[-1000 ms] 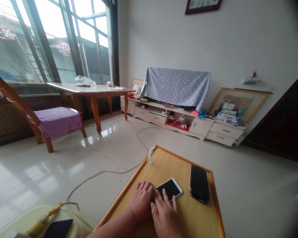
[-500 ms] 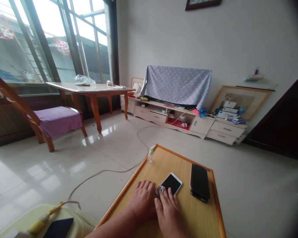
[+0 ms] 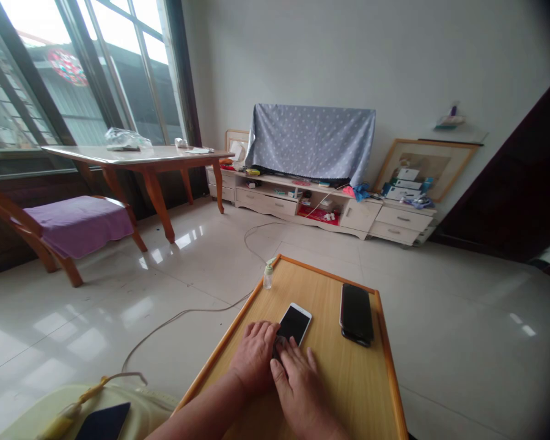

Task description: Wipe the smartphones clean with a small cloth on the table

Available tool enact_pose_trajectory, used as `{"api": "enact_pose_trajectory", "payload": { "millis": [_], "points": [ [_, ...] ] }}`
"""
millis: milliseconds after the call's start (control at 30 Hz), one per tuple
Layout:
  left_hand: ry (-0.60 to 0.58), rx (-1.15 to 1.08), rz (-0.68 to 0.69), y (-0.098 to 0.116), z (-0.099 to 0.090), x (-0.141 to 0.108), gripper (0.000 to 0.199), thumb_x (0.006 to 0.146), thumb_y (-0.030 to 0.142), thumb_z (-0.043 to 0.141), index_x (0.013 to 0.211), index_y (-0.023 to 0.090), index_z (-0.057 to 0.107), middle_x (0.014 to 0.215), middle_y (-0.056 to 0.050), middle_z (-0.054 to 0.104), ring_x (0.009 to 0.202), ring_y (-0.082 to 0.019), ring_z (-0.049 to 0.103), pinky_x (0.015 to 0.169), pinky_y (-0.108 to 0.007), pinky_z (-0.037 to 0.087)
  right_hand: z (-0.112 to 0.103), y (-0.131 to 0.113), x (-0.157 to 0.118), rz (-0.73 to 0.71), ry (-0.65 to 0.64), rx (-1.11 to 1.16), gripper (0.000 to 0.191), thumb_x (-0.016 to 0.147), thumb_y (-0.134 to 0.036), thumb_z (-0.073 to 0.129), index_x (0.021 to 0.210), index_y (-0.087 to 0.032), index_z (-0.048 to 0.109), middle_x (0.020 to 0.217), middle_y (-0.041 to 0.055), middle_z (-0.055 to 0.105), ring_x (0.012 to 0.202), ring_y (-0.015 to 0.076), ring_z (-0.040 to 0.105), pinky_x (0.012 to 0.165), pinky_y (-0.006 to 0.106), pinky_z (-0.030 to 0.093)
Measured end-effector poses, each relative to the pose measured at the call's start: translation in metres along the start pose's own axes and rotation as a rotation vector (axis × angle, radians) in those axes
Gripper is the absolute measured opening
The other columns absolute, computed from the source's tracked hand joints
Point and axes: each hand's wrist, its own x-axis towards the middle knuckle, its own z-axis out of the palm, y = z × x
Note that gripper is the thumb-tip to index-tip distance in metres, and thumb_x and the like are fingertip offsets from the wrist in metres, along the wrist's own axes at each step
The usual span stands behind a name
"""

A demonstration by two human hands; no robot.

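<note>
A white smartphone [image 3: 294, 324] with a dark screen lies on a light wooden tray [image 3: 311, 293] with an orange rim. My right hand [image 3: 297, 382] rests its spread fingertips on the phone's lower end. My left hand [image 3: 255, 357] lies just beside that end, its fingers curving toward the right hand. Anything small between the fingers is hidden. To the right, a black phone [image 3: 356, 313] lies apart from both hands. A small clear bottle with a green top [image 3: 268, 277] stands at the tray's far left corner.
A pale cable [image 3: 183, 313] runs across the tiled floor left of the tray. At lower left, a pale yellow cushion [image 3: 132, 400] carries a dark tablet [image 3: 104, 421]. Farther off stand a wooden table [image 3: 132, 154], a chair with a purple cloth [image 3: 79, 225] and a low cream cabinet [image 3: 297, 205].
The white phone has turned from slanted to nearly straight on the tray. A small grey wad seen near my fingers earlier no longer shows. The whole view has shifted as my head turned.
</note>
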Motion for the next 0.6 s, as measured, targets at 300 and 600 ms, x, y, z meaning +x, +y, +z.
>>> {"api": "enact_pose_trajectory", "payload": {
  "millis": [300,600],
  "points": [
    [0.009,0.006,-0.001,-0.004,0.006,0.002,0.063,0.073,0.032,0.063,0.134,0.019,0.050,0.126,-0.013,0.063,0.121,-0.031,0.055,0.110,-0.048,0.035,0.013,0.015,-0.001,-0.084,0.160,-0.102,0.053,0.108,-0.049,0.033,0.152,-0.024,0.047,0.161,0.0070,0.035,0.151,0.0300,0.030,0.124,0.062,0.017],
    [0.041,0.002,-0.020,0.000,0.007,0.004,0.059,0.078,0.042,0.065,0.131,0.021,0.051,0.124,-0.012,0.065,0.117,-0.032,0.057,0.107,-0.048,0.038,-0.012,0.039,0.044,0.050,0.182,-0.239,0.060,0.108,-0.051,0.031,0.151,-0.014,0.047,0.157,0.0159,0.041,0.149,0.0324,0.035,0.124,0.063,0.008]
  ]
}}
